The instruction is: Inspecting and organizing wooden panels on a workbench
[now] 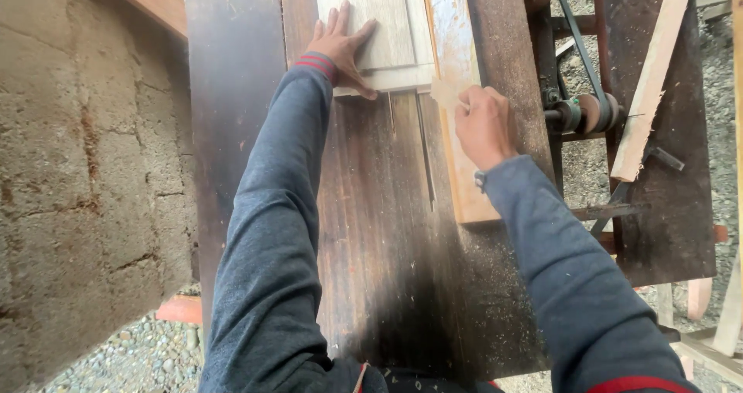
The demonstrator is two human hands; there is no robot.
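Left hand [340, 48] spread flat, steadying pale board [375, 29] on counter [379, 246]; right hand [484, 126] closed, seemingly pinching wood scrap [447, 92].

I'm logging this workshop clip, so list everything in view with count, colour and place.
Pale board: one, grey-white, top centre on the saw table, under the left hand.
Fence board: one, tan, right of the slot.
Saw table: one, dark brown, centre.
Blade slot: one, narrow, mid-table.
Belt and pulley: one, black, right.
Loose plank: one, pale, leaning at right.
Concrete wall: one, grey, left.
Gravel: grey, bottom left.
Left hand: flat on the pale board.
Right hand: fisted on the fence board.
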